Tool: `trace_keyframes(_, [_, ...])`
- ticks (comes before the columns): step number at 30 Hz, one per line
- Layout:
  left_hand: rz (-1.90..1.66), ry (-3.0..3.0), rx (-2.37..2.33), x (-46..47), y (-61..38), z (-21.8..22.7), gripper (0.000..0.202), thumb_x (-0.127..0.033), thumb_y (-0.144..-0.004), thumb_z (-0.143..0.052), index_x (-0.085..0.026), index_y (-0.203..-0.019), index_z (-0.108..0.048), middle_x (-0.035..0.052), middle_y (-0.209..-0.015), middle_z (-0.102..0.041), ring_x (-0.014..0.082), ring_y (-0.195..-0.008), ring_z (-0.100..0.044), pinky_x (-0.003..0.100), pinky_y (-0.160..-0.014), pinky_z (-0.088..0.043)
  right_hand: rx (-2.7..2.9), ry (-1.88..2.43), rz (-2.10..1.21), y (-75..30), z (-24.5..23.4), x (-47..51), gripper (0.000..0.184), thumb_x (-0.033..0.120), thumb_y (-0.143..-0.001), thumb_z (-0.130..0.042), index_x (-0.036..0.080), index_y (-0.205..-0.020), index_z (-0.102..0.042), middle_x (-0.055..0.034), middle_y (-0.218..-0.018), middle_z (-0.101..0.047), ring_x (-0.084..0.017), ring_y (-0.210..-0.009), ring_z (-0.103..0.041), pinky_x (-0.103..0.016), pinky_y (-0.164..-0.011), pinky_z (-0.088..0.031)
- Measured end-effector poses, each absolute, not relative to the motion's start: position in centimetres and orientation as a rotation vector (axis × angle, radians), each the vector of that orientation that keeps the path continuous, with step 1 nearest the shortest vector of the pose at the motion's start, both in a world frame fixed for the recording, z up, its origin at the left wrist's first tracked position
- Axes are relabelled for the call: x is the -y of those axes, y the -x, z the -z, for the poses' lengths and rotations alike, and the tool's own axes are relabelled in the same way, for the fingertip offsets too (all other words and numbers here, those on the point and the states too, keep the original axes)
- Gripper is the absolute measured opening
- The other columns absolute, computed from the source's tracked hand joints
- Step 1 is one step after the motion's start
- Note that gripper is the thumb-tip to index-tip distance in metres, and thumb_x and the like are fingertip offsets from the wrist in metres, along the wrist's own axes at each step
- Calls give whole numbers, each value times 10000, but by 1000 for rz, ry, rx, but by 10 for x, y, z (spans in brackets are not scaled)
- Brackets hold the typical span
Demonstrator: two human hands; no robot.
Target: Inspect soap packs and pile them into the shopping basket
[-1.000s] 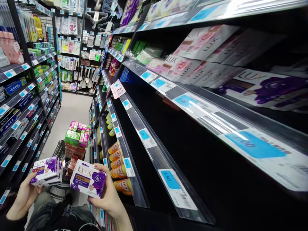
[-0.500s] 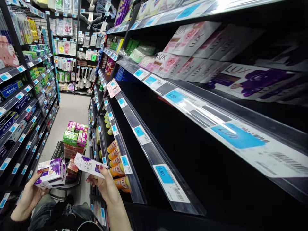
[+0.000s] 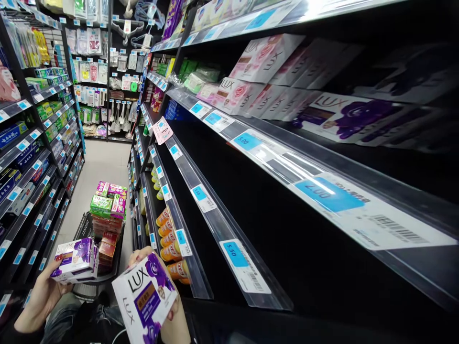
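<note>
At the lower left, my left hand (image 3: 45, 294) is closed on a small stack of white and purple LUX soap boxes (image 3: 77, 260), thumb on the top and fingers below. My right hand (image 3: 172, 313) grips another LUX soap box (image 3: 147, 298), tilted so that its broad purple-flowered face turns up toward me. Part of the right hand is hidden behind this box. Beyond both hands stands a black shopping basket or cart (image 3: 84, 227), with red boxes (image 3: 107, 248) and a pile of green and pink packs (image 3: 109, 198) in it.
On my right runs a shelf rack with price labels (image 3: 236, 258). Pink LUX boxes (image 3: 268, 57) and purple LUX boxes (image 3: 344, 114) lie on its upper shelf, orange containers (image 3: 170, 243) lower down. Another stocked rack (image 3: 25, 191) lines the left side of the aisle floor (image 3: 107, 157).
My right hand has turned its soap box from edge-on to broad face up and brought it lower and nearer. The left hand and its stack have stayed almost still.
</note>
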State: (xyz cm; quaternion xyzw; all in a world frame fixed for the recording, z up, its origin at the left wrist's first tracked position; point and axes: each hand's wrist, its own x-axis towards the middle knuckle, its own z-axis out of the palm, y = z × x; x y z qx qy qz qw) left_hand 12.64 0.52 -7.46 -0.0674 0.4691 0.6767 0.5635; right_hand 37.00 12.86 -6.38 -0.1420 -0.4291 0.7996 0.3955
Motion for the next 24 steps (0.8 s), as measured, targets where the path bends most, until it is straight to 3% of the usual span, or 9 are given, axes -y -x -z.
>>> trace_keyframes(6, [-1569, 137, -1097, -6, -127, 74, 249, -210, -571, -777, -95, -770, -680, 65, -605, -695, 144, -404, -540, 228, -326, -405, 1611, 286, -1648, -377, 27, -124, 724, 401, -446, -873, 292, -1080, -542, -45, -1035, -526, -257, -961, -532, -357, -844, -427])
trace_keyframes(11, [-1542, 116, -1119, -4, -126, 76, 257, -211, -575, -771, -90, -785, -685, 46, -539, -652, 146, -385, -527, 240, -334, -410, 1833, 594, -1444, -376, 9, -112, 777, 322, -455, -838, 269, -1137, -469, -42, -1060, -473, -244, -930, -532, -312, -823, -409])
trace_keyframes(16, [-1568, 92, -1115, -3, -129, 75, 343, -252, -552, -806, -70, -824, -704, 67, -584, -685, 138, -376, -532, 226, -319, -401, 2027, 892, -1195, -364, -4, -103, 806, 205, -470, -827, 290, -1171, -439, -49, -1135, -473, -279, -1023, -525, -320, -891, -384])
trace_keyframes(21, [-1614, 95, -1121, 0, -136, 71, 307, -260, -559, -827, -97, -790, -709, 43, -585, -690, 114, -392, -528, 204, -336, -408, 2046, 812, -1145, -360, -8, -105, 771, 213, -481, -835, 288, -1148, -457, -33, -1082, -477, -240, -932, -553, -289, -815, -418])
trace_keyframes(24, [-1596, 106, -1118, 1, -134, 73, 310, -245, -542, -834, -95, -780, -702, 56, -599, -696, 130, -415, -546, 212, -337, -417, 1886, 619, -1293, -364, 0, -110, 742, 282, -480, -850, 281, -1112, -461, -25, -1028, -465, -218, -891, -537, -272, -763, -419])
